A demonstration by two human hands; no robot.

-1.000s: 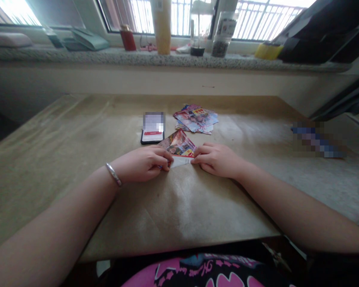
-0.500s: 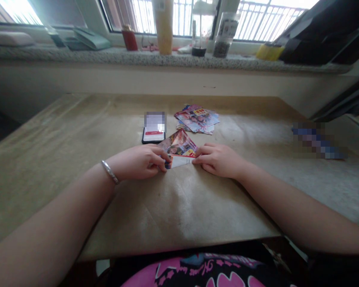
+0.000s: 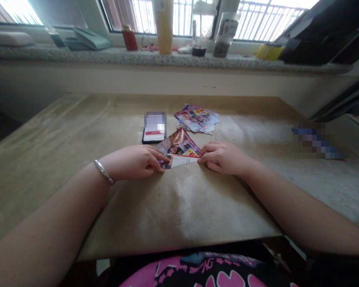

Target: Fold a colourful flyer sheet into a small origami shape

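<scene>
A colourful printed sheet of paper [image 3: 179,146] lies on the table between my hands, one corner pointing away from me and a folded strip along its near side. My left hand [image 3: 134,161] is closed at the paper's left end, thumb and fingers pressed on its near corner. At the right corner, my right hand [image 3: 224,158] pinches the paper's edge, its other fingers curled. A smartphone [image 3: 153,137] with a lit, partly blurred screen lies just beyond my left hand. Behind the paper sits a loose pile of similar printed sheets [image 3: 199,119].
The tabletop [image 3: 155,215] stretches to a wall under a granite windowsill [image 3: 107,56]. On the sill stand a tall yellow bottle [image 3: 165,32], a red container [image 3: 129,38], clear jars and a black bag [image 3: 317,40]. A blurred blue item [image 3: 317,141] lies at the right.
My hands have moved slightly apart, the left outward to the left and the right to the right. They now press nearer the paper's ends, and more of it shows.
</scene>
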